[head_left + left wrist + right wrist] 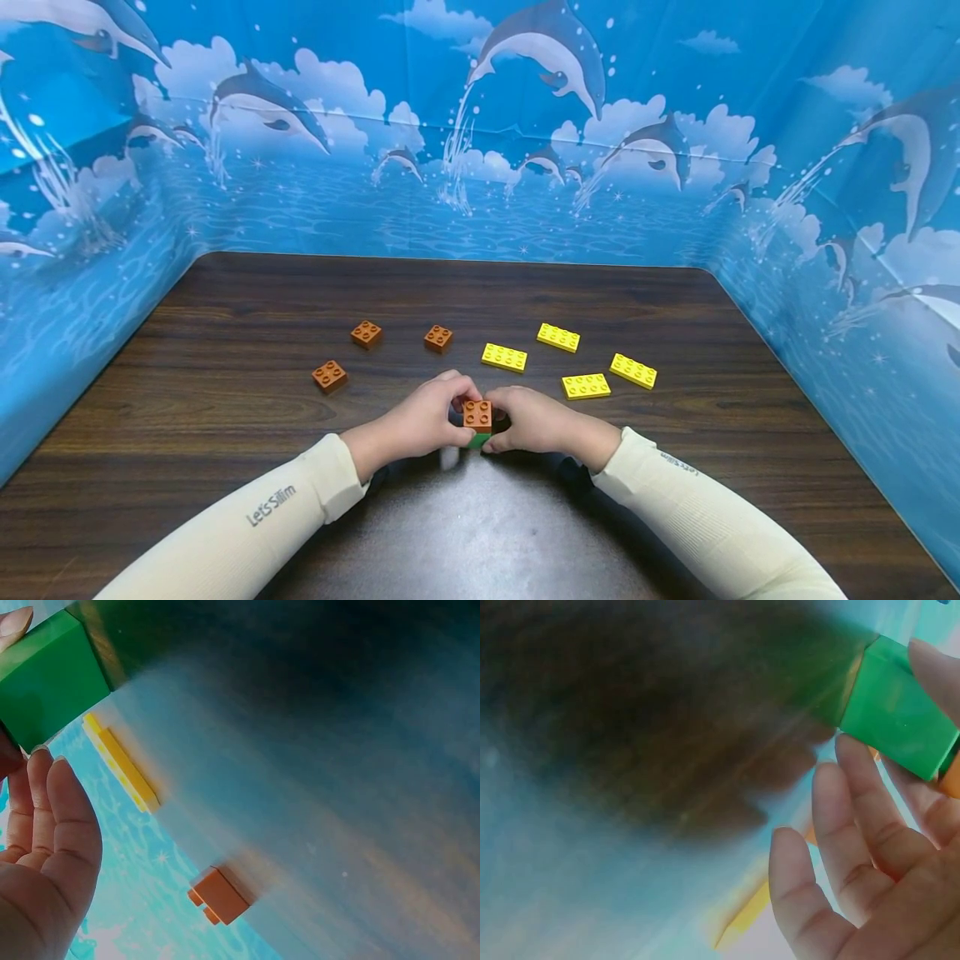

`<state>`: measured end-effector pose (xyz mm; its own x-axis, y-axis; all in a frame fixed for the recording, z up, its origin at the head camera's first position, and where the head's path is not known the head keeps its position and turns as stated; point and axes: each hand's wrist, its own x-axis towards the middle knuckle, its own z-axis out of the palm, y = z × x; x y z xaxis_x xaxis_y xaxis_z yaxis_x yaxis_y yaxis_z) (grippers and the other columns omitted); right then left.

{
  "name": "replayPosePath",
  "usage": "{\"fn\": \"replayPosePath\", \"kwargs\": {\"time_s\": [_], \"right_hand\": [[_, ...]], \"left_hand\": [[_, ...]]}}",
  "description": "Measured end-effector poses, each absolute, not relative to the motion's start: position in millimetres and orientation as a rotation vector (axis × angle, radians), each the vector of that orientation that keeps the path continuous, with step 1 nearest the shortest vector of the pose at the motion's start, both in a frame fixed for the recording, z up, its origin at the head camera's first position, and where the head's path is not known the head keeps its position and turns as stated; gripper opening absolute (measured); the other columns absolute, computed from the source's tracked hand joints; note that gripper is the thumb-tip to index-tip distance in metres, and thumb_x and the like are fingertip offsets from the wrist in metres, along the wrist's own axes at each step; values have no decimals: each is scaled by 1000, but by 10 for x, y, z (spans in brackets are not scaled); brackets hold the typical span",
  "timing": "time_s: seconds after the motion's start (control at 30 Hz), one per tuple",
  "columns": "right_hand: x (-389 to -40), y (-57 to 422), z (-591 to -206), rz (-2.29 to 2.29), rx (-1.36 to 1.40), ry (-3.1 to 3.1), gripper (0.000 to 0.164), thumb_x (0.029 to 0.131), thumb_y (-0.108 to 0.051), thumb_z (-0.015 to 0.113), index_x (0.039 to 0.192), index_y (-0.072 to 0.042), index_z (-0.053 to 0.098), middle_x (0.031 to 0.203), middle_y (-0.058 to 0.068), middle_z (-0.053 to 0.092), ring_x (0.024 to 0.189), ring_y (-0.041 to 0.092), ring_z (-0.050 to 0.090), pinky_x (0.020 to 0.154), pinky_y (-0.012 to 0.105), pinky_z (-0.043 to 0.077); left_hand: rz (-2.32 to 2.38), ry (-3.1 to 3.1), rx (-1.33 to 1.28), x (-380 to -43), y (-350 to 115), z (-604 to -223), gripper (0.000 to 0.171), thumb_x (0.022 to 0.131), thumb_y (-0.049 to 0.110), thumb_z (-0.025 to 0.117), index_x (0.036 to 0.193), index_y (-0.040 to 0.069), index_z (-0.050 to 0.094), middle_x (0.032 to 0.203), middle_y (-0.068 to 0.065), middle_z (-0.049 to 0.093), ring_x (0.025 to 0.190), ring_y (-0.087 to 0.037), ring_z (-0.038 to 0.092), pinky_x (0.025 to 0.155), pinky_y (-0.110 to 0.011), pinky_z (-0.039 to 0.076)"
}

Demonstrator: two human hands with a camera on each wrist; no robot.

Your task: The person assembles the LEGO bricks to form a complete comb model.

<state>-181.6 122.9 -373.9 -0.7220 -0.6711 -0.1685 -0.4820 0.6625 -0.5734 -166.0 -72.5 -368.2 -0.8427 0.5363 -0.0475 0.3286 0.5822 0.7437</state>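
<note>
Between the two hands, near the middle of the table, stands a small stack of toy building bricks. On top is a brown-orange brick (477,415) with studs facing up; beneath it is a green brick (480,440), whose plain side fills a corner of both wrist views. My left hand (433,417) grips the stack from the left, thumb at the front and fingertips behind. From the other side my right hand (536,422) holds it, its thumb against the green brick (900,709) in the right wrist view. The remaining right fingers are loosely bent below it.
Brown-orange bricks lie beyond the left hand: one nearer brick (330,377), one farther back (366,334) and one toward the middle (438,338). Several flat yellow bricks (504,357) lie beyond the right hand. A blue dolphin-print sheet (450,225) surrounds the dark wooden table (187,400).
</note>
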Motion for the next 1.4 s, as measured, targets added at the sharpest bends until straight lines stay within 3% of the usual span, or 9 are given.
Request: {"fn": "replayPosePath", "kwargs": {"time_s": [0.33, 0.77, 1.4], "right_hand": [[-1722, 1316, -3634, -851, -862, 2558, 40, 84, -25, 75, 120, -12, 62, 103, -4, 64, 93, 12, 60, 82, 35, 50], [-1687, 1325, -3570, -899, -824, 2530, 29, 88, -25, 71, 112, -13, 62, 103, -2, 65, 99, 17, 61, 82, 36, 50], [-1730, 1307, -3574, -810, -798, 2533, 31, 89, -27, 70, 115, -13, 63, 100, -3, 66, 92, 12, 61, 81, 35, 50]], "left_hand": [[1108, 2547, 698, -1649, -711, -3674, 27, 79, 6, 75, 101, 12, 60, 98, 0, 53, 90, -17, 51, 76, -32, 47], [1098, 2555, 699, -1656, -705, -3656, 24, 79, 7, 76, 97, 13, 62, 95, 0, 53, 89, -17, 51, 75, -32, 47], [993, 2554, 673, -1676, -712, -3602, 21, 81, 9, 76, 98, 11, 64, 92, -1, 53, 83, -15, 52, 70, -30, 47]]}}
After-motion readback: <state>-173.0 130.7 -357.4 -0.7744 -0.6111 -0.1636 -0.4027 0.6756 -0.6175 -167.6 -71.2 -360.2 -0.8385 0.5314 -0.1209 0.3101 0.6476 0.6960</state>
